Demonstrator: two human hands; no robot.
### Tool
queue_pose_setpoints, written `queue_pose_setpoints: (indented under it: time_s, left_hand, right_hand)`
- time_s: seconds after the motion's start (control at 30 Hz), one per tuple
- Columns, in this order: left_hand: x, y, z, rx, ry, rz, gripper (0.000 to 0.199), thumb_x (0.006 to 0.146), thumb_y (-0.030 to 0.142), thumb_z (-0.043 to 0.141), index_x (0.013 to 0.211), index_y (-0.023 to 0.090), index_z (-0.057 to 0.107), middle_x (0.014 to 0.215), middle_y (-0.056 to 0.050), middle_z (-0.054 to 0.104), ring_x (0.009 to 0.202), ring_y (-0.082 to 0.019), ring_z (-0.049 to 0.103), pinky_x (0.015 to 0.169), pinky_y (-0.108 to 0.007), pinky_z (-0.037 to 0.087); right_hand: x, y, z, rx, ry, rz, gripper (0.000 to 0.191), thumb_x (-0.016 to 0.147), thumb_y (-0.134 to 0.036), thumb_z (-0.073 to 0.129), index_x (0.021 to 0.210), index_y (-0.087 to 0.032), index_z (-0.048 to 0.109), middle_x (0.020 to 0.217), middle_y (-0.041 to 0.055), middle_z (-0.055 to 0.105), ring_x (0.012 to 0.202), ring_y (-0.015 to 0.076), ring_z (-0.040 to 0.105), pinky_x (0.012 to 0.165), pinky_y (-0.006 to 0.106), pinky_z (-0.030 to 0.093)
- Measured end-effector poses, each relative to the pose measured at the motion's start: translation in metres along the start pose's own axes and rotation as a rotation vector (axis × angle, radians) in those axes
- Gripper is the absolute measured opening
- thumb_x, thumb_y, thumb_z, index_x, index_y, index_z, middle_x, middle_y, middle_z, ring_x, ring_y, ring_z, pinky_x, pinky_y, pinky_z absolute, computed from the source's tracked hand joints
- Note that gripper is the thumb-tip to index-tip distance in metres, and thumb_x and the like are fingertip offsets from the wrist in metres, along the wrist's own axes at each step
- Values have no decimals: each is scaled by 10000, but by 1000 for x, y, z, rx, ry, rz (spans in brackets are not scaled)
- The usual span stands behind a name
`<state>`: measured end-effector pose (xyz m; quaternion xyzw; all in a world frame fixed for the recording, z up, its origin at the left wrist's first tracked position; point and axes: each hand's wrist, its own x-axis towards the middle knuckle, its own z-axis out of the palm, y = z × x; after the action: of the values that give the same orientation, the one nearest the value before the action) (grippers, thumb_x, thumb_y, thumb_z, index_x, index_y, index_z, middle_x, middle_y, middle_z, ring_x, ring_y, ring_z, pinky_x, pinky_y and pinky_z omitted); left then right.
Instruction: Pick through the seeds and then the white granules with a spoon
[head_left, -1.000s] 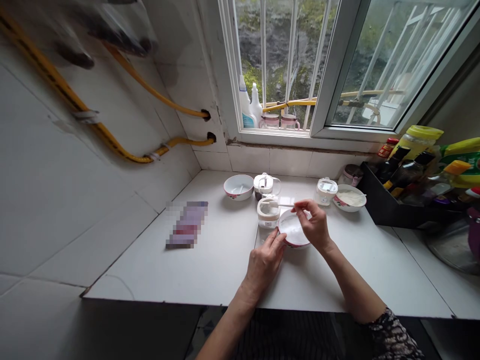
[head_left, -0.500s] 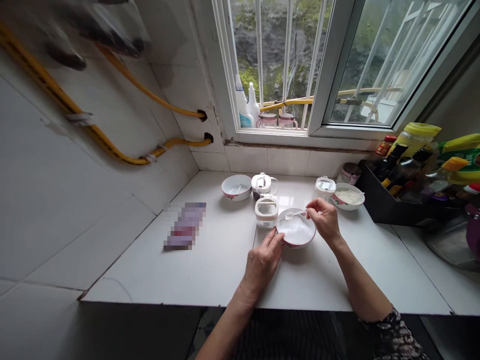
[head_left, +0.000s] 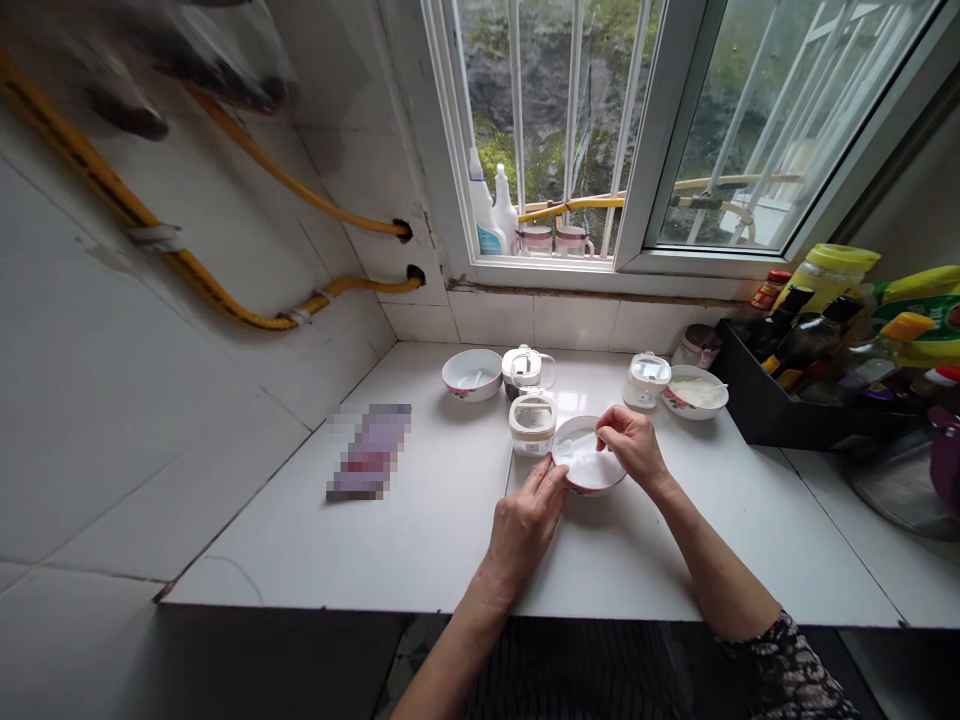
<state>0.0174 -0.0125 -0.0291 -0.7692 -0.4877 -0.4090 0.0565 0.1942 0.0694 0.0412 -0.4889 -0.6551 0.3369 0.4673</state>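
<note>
A white bowl (head_left: 592,486) with a pink-patterned outside holds white powder (head_left: 589,467). My left hand (head_left: 528,515) grips its left rim, thumb on top and fingers against the side. My right hand (head_left: 636,447) is closed over the bowl's right side, pinching the handle of a small white spoon (head_left: 568,447), whose head lies at the left inside of the bowl. A clear jar with a white lid (head_left: 532,424) stands just left of the bowl, and a similar jar with dark contents (head_left: 523,371) is behind it.
Further back are another bowl (head_left: 472,376) with a spoon, a lidded jar (head_left: 646,380) and a bowl of pale contents (head_left: 694,392). A black box of bottles (head_left: 787,405) stands at right. A blurred purple packet (head_left: 371,452) lies at left; the window (head_left: 570,130) is behind.
My right hand has moved left over the bowl, and the spoon head has shifted left and lower toward the bowl's inner left side. My left hand has stayed at the rim.
</note>
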Motion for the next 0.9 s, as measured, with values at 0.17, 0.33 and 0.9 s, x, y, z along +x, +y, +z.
queue_pose_setpoints:
  time_s: [0.17, 0.33, 0.9]
  left_hand:
    - [0, 0, 0, -3, 6, 5, 292, 960, 174, 501, 1240, 203, 578, 1269, -124, 672, 901, -202, 743, 627, -248, 600]
    - [1, -1, 0, -5, 7, 6, 293, 961, 177, 498, 1242, 200, 578, 1267, -128, 672, 930, -210, 738, 635, -255, 605]
    - [0, -1, 2, 13, -21, -21, 300, 955, 191, 505, 1238, 214, 601, 1284, -123, 664, 875, -199, 744, 607, -238, 590]
  right_hand:
    - [-1, -2, 0, 35, -14, 10, 92, 613, -195, 506, 586, -208, 593, 481, -24, 592, 484, 133, 522, 523, 255, 417]
    - [2, -1, -4, 108, 7, 59, 83, 609, -215, 523, 572, -204, 597, 460, -18, 588, 468, 133, 515, 505, 258, 406]
    - [15, 4, -16, 319, 73, 185, 62, 588, -249, 574, 570, -198, 606, 454, 0, 599, 465, 134, 502, 489, 271, 405]
